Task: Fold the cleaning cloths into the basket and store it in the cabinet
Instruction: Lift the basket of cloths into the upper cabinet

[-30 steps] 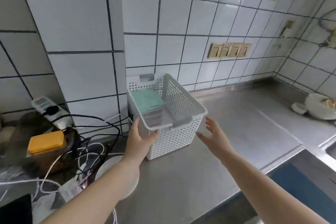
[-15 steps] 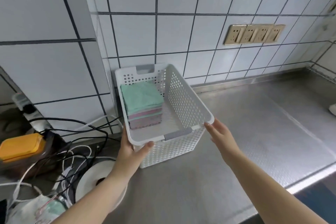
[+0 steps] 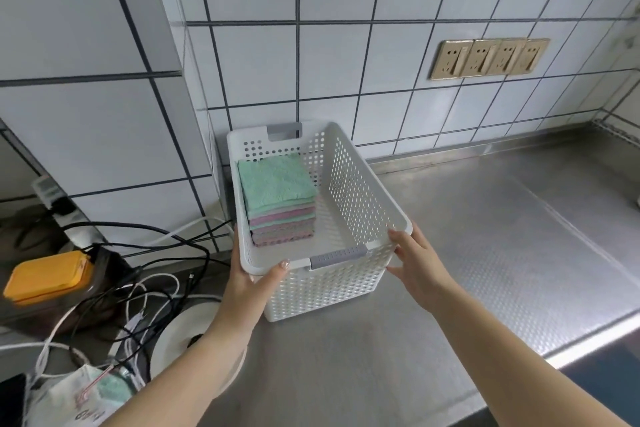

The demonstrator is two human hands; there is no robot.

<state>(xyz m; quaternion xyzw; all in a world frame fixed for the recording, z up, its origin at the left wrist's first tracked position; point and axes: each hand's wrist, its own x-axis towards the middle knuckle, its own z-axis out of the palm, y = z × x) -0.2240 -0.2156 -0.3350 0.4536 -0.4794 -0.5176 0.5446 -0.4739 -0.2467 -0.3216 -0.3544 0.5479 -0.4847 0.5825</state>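
A white perforated plastic basket [image 3: 356, 198] with grey handles stands on the steel counter against the tiled wall. Inside it, at the left, lies a neat stack of folded green and pink cleaning cloths [image 3: 278, 199]. My left hand [image 3: 251, 282] grips the basket's near left corner, thumb over the rim. My right hand [image 3: 417, 265] holds the near right corner, fingers against the rim and side wall. No cabinet is in view.
Left of the basket lie tangled black and white cables [image 3: 138, 274], a yellow-lidded box [image 3: 48, 276], a white round plate [image 3: 176, 354] and a plastic bag [image 3: 79, 395]. Gold wall sockets [image 3: 488, 57] sit above the steel counter [image 3: 502, 236], which stretches to the right.
My right hand has closed in from beside the basket and now holds its near right corner. The view has moved nearer and lower. My left hand keeps its hold.
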